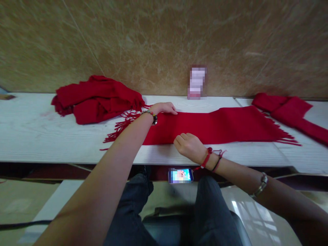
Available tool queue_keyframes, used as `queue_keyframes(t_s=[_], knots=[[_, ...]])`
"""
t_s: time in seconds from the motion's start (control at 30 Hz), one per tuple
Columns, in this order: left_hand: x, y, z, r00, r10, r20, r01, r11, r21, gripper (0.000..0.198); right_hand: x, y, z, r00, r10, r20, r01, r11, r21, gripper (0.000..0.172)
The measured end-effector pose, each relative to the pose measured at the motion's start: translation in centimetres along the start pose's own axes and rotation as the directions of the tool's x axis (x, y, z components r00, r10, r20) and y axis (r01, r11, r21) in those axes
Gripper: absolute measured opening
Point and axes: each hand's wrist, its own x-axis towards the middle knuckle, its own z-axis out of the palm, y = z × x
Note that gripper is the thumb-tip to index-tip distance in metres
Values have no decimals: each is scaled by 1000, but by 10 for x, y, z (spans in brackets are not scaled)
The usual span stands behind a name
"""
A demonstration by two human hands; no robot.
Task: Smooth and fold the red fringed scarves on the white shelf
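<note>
A red fringed scarf point(225, 126) lies spread flat along the white table point(38, 130). My left hand point(165, 108) rests on the scarf's far edge near its left end, fingers together and lying flat on the cloth. My right hand point(189, 146) is at the scarf's near edge, fingers curled under as if pinching the hem. A bead bracelet is on my left wrist; red and dark cords are on my right wrist.
A heap of red scarves point(94, 99) sits at the back left. Another red scarf point(289, 111) lies at the right. A small blurred card point(196, 82) leans against the brown wall. A phone point(180, 175) rests on my lap below the table edge.
</note>
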Motion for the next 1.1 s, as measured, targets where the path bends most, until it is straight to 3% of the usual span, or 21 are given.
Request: queue_keyframes(t_s=[0.1,0.2,0.3,0.4,0.5,0.6,0.67,0.77,0.83,0.93,1.1], knots=[[-2,3,-5,999,25,-29,-28,992,-123,16,-5,8,-6,995,-12,-94,6,998,-63,29],[-4,15,-12,989,38,-144,-88,929,-359,11,-15,25,-20,968,-26,-248,-11,989,-146,30],[0,41,-21,971,67,-229,-184,820,-542,10,-33,49,-39,926,-1,-378,-79,977,-197,31],[13,79,-28,952,129,-277,-276,752,-598,7,-60,79,-59,894,139,-427,-226,961,-159,29],[36,126,-30,917,194,-349,-369,744,-557,4,-98,112,-71,823,325,-466,-409,909,-87,26],[65,178,-20,894,254,-369,-407,806,-431,12,-145,145,-67,722,482,-496,-565,825,-21,28],[86,210,-2,884,316,-345,-425,850,-310,22,-177,162,-54,674,572,-467,-642,767,13,31],[112,239,39,892,412,-187,-423,906,-21,43,-216,176,-24,657,681,-324,-710,703,38,35],[124,241,68,932,349,-94,-319,917,240,59,-232,177,-4,675,714,-187,-722,691,32,38],[131,226,96,945,326,-40,-301,908,292,60,-241,173,13,683,727,-65,-729,685,5,41],[121,190,98,938,341,-62,-306,899,314,41,-233,167,11,700,714,-24,-713,697,-70,45]])
